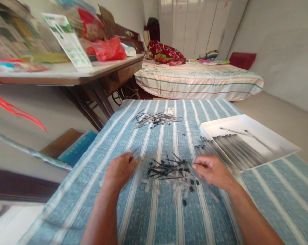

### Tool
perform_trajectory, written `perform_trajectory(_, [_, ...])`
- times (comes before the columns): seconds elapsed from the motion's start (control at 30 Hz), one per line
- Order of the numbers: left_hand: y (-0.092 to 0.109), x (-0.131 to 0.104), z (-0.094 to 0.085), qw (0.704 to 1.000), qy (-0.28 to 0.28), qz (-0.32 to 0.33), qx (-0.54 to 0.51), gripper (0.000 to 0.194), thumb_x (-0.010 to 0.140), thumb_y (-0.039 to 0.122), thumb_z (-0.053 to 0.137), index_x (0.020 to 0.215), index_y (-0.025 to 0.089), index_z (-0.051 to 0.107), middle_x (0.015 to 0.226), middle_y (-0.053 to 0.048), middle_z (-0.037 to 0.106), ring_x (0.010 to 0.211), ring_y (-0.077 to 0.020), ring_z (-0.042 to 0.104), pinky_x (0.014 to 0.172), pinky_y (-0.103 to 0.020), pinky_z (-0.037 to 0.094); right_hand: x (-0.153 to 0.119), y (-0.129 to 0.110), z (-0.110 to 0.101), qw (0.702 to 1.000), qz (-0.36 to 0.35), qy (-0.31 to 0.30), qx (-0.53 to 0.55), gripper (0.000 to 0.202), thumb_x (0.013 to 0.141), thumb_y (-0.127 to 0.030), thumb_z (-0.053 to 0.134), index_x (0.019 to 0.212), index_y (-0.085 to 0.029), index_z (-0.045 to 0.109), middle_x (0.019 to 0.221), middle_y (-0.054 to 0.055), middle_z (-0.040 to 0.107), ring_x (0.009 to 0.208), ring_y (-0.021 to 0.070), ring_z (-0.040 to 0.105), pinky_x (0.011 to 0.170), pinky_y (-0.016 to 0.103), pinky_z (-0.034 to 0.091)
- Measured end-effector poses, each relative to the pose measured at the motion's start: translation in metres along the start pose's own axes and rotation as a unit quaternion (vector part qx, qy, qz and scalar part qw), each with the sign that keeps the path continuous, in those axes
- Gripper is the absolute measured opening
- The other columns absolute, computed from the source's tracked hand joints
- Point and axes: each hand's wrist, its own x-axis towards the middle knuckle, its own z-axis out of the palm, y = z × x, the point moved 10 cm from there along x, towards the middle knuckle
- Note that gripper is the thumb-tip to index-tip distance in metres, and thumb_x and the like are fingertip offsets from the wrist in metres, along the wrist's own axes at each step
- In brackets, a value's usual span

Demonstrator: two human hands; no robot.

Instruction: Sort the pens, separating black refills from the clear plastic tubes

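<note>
My left hand (pixel 119 170) is closed in a pinch at the left of the loose parts; something clear and blurred shows at its fingertips, too smeared to name. On the other side, my right hand (pixel 211 170) has its fingers closed round a thin clear tube (pixel 212 193) that slants down toward me. Between the hands lies a pile of thin black sticks (pixel 166 166), mixed with small black caps (pixel 184 202) and short clear plastic pieces (pixel 175 190). Finished-looking black-tipped clear tubes (pixel 215 149) lie in a row just beyond my right hand.
A shallow white box (pixel 271 136) at the right holds more black-tipped tubes. Farther back sits a second pile of sticks and clear parts (pixel 156 118). A blue striped cloth (pixel 92 190) covers the table. At the left stands a desk (pixel 97 69); a bed (pixel 200 80) is behind.
</note>
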Motion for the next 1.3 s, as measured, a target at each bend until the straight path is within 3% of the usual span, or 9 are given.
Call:
perform_trajectory(0.13, [-0.013,0.000,-0.006,0.999,0.003,-0.038,0.036,0.023,0.074,0.034,0.046,0.082,0.017,0.060,0.082,-0.011,0.063,0.073,-0.0260,0.058,0.055,-0.028,0.033,0.000,0.000,-0.013,0.989,-0.025,0.005,-0.144,0.021,0.073,-0.027,0.050,0.054,-0.017,0.050,0.047,-0.004,0.046,0.044,0.0084,0.042,0.044,0.020,0.030])
perform_trajectory(0.33, [-0.008,-0.002,-0.015,0.997,0.054,-0.048,0.016,0.031,0.075,0.036,0.047,0.091,0.012,0.059,0.097,-0.021,0.058,0.082,-0.0353,0.057,0.060,-0.035,0.036,-0.006,0.012,0.000,0.926,0.015,-0.053,-0.374,0.011,0.065,-0.022,0.056,0.055,-0.019,0.061,0.056,0.003,0.060,0.053,0.0149,0.051,0.048,0.024,0.023])
perform_trajectory(0.47, [0.022,-0.005,-0.016,0.990,0.100,0.010,-0.094,0.025,0.076,0.038,0.045,0.074,0.016,0.058,0.079,-0.013,0.062,0.071,-0.0282,0.057,0.060,-0.036,0.037,-0.006,0.007,0.004,0.924,0.001,-0.058,-0.379,0.014,0.065,-0.019,0.052,0.051,-0.018,0.058,0.052,0.002,0.057,0.052,0.0143,0.050,0.047,0.024,0.021])
perform_trajectory(0.57, [0.065,-0.015,0.003,0.965,0.027,0.086,-0.246,0.026,0.077,0.038,0.046,0.070,0.017,0.060,0.067,-0.005,0.060,0.066,-0.0196,0.055,0.062,-0.030,0.039,-0.005,-0.004,0.002,0.949,-0.021,-0.033,-0.313,0.015,0.067,-0.018,0.050,0.053,-0.017,0.054,0.051,-0.001,0.052,0.051,0.0116,0.047,0.048,0.022,0.024])
perform_trajectory(0.67, [0.107,-0.035,0.031,0.894,-0.094,0.100,-0.427,0.027,0.078,0.040,0.046,0.077,0.017,0.061,0.067,0.000,0.060,0.068,-0.0153,0.056,0.061,-0.025,0.042,-0.009,-0.017,0.016,0.978,-0.050,-0.055,-0.193,0.013,0.069,-0.018,0.048,0.057,-0.017,0.050,0.051,-0.004,0.046,0.049,0.0082,0.042,0.047,0.019,0.027])
perform_trajectory(0.77, [0.136,-0.053,0.049,0.770,-0.163,0.070,-0.613,0.027,0.078,0.039,0.050,0.077,0.014,0.061,0.071,-0.002,0.062,0.071,-0.0152,0.057,0.066,-0.025,0.045,-0.013,-0.032,0.034,0.990,-0.079,-0.072,-0.095,0.013,0.069,-0.014,0.048,0.057,-0.016,0.045,0.051,-0.006,0.040,0.049,0.0065,0.039,0.047,0.017,0.028])
perform_trajectory(0.97, [0.120,-0.049,0.047,0.545,-0.093,-0.051,-0.832,0.020,0.077,0.032,0.057,0.077,0.013,0.058,0.083,-0.010,0.067,0.078,-0.0190,0.063,0.076,-0.033,0.048,-0.017,-0.034,0.065,0.988,-0.033,-0.123,0.093,0.022,0.081,-0.031,0.045,0.065,-0.016,0.045,0.055,-0.004,0.051,0.039,0.0056,0.047,0.038,0.015,0.032])
perform_trajectory(1.13, [0.100,-0.039,0.040,0.487,-0.058,-0.091,-0.867,0.015,0.082,0.027,0.051,0.079,0.013,0.054,0.064,-0.003,0.061,0.050,-0.0116,0.056,0.052,-0.026,0.049,-0.023,-0.027,0.100,0.975,0.049,-0.131,0.173,0.031,0.085,-0.043,0.036,0.069,-0.018,0.043,0.040,-0.006,0.049,0.023,0.0059,0.039,0.025,0.014,0.022])
perform_trajectory(1.3, [0.098,-0.032,0.039,0.426,-0.071,-0.115,-0.895,0.019,0.086,0.022,0.043,0.071,0.012,0.050,0.051,0.003,0.045,0.036,-0.0040,0.037,0.033,-0.014,0.032,-0.020,-0.046,0.121,0.974,0.070,-0.111,0.182,0.029,0.085,-0.040,0.034,0.068,-0.019,0.042,0.035,-0.008,0.044,0.019,0.0058,0.030,0.022,0.015,0.018])
